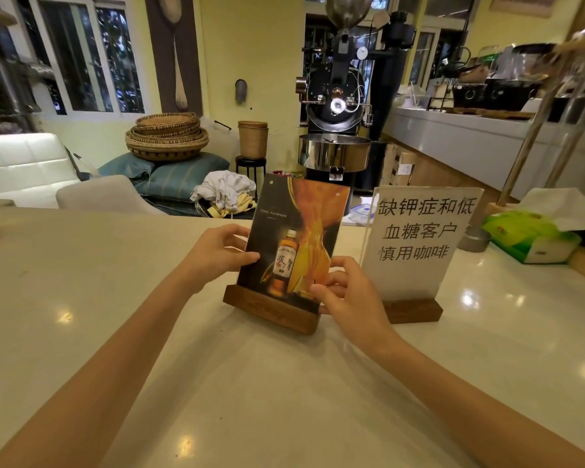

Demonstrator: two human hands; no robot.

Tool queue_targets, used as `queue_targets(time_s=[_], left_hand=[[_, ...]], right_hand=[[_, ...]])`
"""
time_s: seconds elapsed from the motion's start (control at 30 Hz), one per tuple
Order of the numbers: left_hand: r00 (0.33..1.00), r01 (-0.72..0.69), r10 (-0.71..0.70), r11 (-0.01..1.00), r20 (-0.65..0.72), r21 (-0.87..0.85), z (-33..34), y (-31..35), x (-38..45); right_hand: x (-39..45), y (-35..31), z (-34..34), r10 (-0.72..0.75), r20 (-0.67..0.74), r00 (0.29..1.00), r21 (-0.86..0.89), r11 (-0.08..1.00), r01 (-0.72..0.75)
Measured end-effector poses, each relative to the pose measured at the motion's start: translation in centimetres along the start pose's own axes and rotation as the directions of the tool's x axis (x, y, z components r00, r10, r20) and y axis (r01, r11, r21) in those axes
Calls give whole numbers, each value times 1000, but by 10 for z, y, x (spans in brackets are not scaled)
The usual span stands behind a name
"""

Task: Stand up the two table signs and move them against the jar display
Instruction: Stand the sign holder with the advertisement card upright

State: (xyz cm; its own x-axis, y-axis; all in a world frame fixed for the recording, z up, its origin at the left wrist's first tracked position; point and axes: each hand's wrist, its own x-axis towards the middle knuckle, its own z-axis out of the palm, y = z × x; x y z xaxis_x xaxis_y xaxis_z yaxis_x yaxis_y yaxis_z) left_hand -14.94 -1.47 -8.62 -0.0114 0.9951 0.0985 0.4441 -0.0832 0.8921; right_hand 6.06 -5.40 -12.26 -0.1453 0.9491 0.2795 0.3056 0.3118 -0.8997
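A whisky-advert sign (294,238) in a dark wooden base stands upright at the middle of the pale counter (115,298), leaning slightly right. My left hand (217,251) grips its left edge, thumb on the front. My right hand (345,292) grips its lower right edge near the base. Just to the right, a clear acrylic sign with black Chinese text (416,241) stands upright in its own wooden base, touched by neither hand. No jar display can be made out.
A green tissue pack (534,238) and a small metal tin (473,238) lie at the counter's right. A wooden stand's legs (520,157) rise behind them. Beyond the counter are a black coffee roaster (335,106), stacked baskets (166,136) and white seats (24,163).
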Motion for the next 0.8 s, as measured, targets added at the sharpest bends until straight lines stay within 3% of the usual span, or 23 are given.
queue_targets(time_s=[0.43,0.8], left_hand=[[985,-159,162,985,-58,64,14,0,0],[989,-145,147,986,-13,87,8,3,-4]], right_hand=[[-17,4,-4,-141,-93,986,-164,979,125],[-18,3,-4,-154,-39,987,-219,965,142]])
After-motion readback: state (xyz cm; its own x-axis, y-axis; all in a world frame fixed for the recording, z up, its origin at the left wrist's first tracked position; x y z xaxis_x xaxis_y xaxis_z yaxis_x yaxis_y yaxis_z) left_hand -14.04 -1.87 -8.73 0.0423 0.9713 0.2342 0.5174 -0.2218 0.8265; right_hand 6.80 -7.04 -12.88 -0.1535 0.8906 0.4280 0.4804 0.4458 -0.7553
